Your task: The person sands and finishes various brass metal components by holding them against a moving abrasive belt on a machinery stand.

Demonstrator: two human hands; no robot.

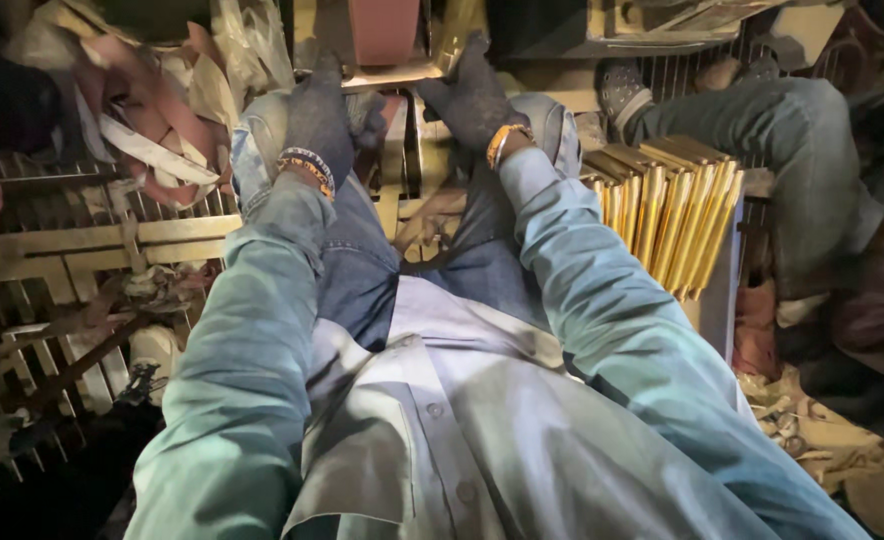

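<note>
I sit with my knees up, in jeans and a pale blue shirt. Both hands wear dark knit gloves. My left hand (324, 118) rests on my left knee, its fingers reaching up to the edge of a flat tan board (387, 75) ahead of me. My right hand (474, 95) reaches past my right knee and touches the right end of that same board. A reddish-brown block (384, 28) stands above the board. Whether the fingers grip the board is hidden by the gloves and knees.
A stack of yellow-edged slats (674, 205) stands on end to my right. Another person's leg in jeans (782, 130) and a dotted shoe (622, 90) lie beyond it. Scrap strips (152, 130) pile up at left over a wooden slatted frame (72, 250).
</note>
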